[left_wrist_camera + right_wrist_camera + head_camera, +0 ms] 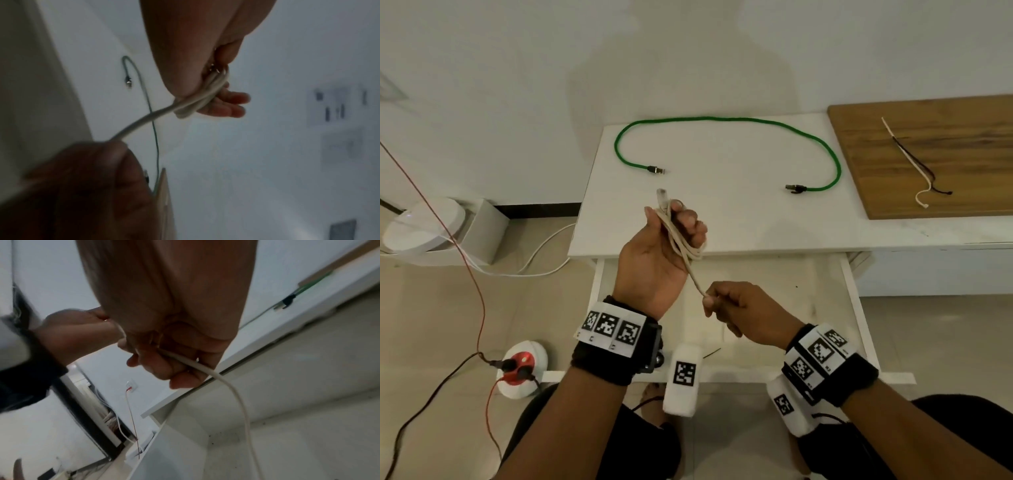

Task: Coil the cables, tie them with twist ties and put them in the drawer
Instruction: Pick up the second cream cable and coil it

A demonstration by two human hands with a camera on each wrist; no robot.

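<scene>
Right hand (736, 310) pinches beige cable (681, 243); left hand (664, 246) fingers curl around 3 loops; risk: loops slip off if tension drops

no readable text anywhere (only black-and-white square marker patterns on the wristbands (616, 329), not letters).
</scene>
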